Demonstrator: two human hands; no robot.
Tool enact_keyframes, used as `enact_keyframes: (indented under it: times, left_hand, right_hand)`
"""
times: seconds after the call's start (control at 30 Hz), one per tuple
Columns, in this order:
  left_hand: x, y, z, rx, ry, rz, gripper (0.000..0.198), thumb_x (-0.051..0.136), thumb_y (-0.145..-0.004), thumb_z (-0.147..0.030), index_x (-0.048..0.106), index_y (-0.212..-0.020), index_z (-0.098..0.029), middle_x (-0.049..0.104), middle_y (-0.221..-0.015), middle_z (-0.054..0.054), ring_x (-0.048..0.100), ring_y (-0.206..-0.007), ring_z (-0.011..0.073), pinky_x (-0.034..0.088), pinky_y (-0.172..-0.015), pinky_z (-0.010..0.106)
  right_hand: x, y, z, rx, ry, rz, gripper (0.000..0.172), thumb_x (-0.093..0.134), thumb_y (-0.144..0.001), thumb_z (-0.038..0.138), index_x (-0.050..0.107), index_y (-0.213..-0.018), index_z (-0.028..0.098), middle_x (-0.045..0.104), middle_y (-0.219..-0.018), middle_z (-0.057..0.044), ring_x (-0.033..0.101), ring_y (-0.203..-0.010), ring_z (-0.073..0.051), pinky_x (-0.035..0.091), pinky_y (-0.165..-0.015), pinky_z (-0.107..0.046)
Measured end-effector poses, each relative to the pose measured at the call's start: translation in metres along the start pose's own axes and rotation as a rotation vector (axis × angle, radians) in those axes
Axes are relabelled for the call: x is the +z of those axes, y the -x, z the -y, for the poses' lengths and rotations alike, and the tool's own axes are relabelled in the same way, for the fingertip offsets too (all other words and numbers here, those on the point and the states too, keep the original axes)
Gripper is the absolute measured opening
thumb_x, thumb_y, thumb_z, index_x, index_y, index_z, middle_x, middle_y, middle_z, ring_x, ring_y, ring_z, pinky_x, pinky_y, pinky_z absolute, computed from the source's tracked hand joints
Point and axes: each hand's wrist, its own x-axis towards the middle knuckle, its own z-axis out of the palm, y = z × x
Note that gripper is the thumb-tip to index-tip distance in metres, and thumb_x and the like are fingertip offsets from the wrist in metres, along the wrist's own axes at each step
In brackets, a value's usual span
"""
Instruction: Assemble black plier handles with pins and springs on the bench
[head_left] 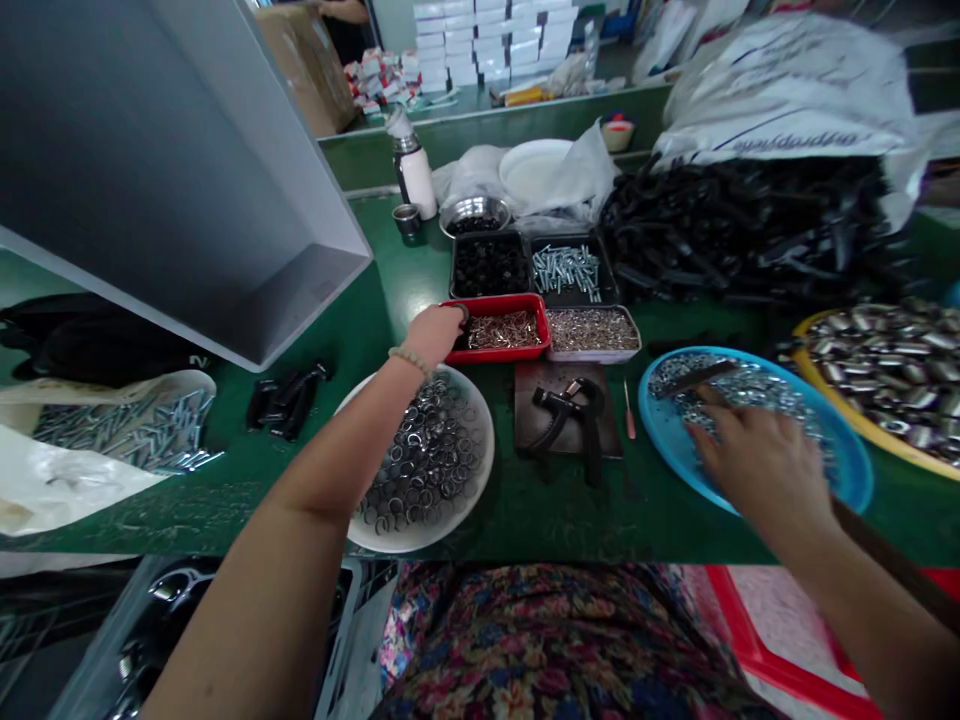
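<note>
Your left hand [436, 335] is at the near corner of the red tray [495, 353], its fingers curled narrow against the rim, with a beaded bracelet [410, 360] at the wrist. You can't tell from this view whether those fingers hold any of the tray's silver wire clips [504, 331]; nothing shows between them. The clips lie just under your fingertips, so they're the nearest thing to that hand.

Your right hand [757, 470] is well apart, over the blue plate [675, 450], with its fingers spread and down among the small bright metal parts [757, 395]. (It's blurred, so whether it has closed on any of them can't be told.) A dark strip [694, 378] lies at the top of the heap, just past your fingers.

The step in hand looks like picking small parts from two containers, one per hand. The tangled clips would call for a tight fingertip pinch — a whole-hand grab would likely lift a clump.

Between your hands sit a white bowl [405, 538] of steel rings [424, 450] and a black hand grip [570, 420] on a dark board [536, 385], with a small red-handled pick [628, 410] beside it. All of this stands on the green worktop [480, 530] — a pile of black handles [750, 230] lies farther on.
</note>
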Motion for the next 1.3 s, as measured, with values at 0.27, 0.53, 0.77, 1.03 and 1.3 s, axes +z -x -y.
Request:
enact_keyframes:
  times: [0.27,0.53,0.77,1.03,1.3]
  left_hand:
    - [-0.021,-0.015,-0.023,0.088,-0.170,0.198,0.030,0.044,-0.087,-0.010,0.068,-0.104,-0.011,0.070,-0.096,0.017,0.065,-0.096,0.0256,0.048,-0.085,0.034]
    - [-0.010,0.014,-0.023,-0.036,0.413,-0.034,0.024,0.050,-0.089,-0.022,0.066,-0.103,-0.011,0.067,-0.104,0.015,0.064,-0.091,0.0215,0.050,-0.087,0.037]
    - [0.009,0.085,-0.108,-0.194,1.982,0.166,0.021,0.074,-0.070,-0.022,0.067,-0.089,-0.017,0.065,-0.089,0.001,0.056,-0.063,0.0054,0.051,-0.063,0.020]
    - [0.019,0.097,-0.128,-0.185,2.338,0.358,0.028,0.082,-0.066,-0.025,0.066,-0.088,-0.020,0.063,-0.086,-0.004,0.051,-0.056,0.0008,0.044,-0.053,0.013]
    - [0.024,0.103,-0.109,-0.208,1.506,-0.052,0.035,0.071,-0.071,-0.018,0.059,-0.103,-0.019,0.063,-0.104,0.003,0.059,-0.078,0.0105,0.049,-0.068,0.022]
  right_hand:
    - [-0.016,-0.017,0.105,-0.008,-0.315,0.371,0.031,0.042,-0.088,0.045,0.055,-0.089,0.016,0.067,-0.084,-0.015,0.066,-0.083,-0.031,0.045,-0.067,-0.037]
    - [-0.007,-0.008,0.078,0.303,-1.791,0.473,0.038,0.061,-0.077,0.048,0.036,-0.095,0.025,0.039,-0.045,0.013,0.027,-0.029,-0.007,0.017,-0.035,-0.018]
    - [-0.019,0.004,0.093,0.246,-2.361,0.697,0.043,0.059,-0.082,0.056,0.038,-0.066,0.021,0.031,-0.039,0.011,0.017,-0.027,-0.002,0.015,-0.028,-0.014]
    - [-0.012,0.011,0.094,0.237,-2.369,0.861,0.045,0.057,-0.083,0.057,0.039,-0.064,0.020,0.031,-0.040,0.012,0.016,-0.026,-0.001,0.014,-0.027,-0.014]
    - [-0.081,0.005,0.065,-0.148,-1.029,0.135,0.040,0.054,-0.085,0.046,0.059,-0.117,0.024,0.070,-0.082,-0.006,0.064,-0.059,-0.019,0.048,-0.052,-0.028]
